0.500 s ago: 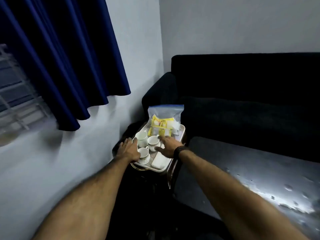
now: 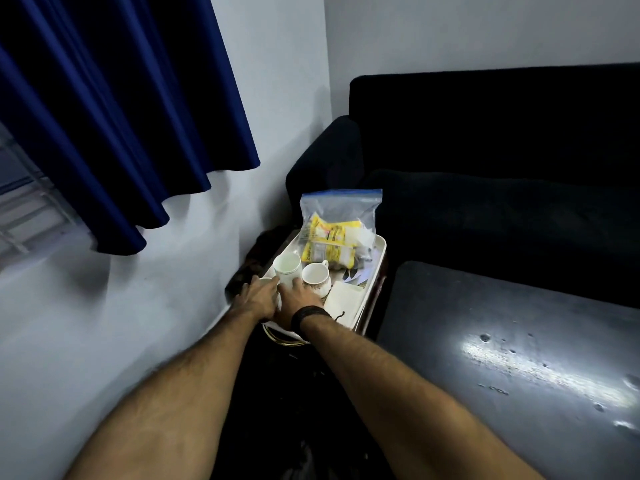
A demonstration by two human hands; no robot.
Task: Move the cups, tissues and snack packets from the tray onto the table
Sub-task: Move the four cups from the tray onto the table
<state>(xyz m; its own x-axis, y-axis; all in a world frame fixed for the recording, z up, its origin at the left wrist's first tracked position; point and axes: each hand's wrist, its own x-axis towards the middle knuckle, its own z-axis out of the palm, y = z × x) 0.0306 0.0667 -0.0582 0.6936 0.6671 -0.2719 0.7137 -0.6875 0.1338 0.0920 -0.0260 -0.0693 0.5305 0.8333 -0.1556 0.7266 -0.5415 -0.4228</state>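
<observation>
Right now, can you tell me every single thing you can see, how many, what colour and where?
tray: one, white, in the corner between wall and sofa
cups: two clearly seen, white, side by side on the tray's near half; a third may be hidden under the hands
zip bag: one, clear with a blue top, standing at the tray's far end
snack packets: a few, yellow and white, inside the bag
tissues: one white stack, on the tray's right side
table: one, dark and shiny, to the right
sofa: one, black, behind
curtain: one, dark blue, upper left
wristband: one, black, on the right wrist
left hand: at the tray's near left
right hand: beside it, by the cups
</observation>
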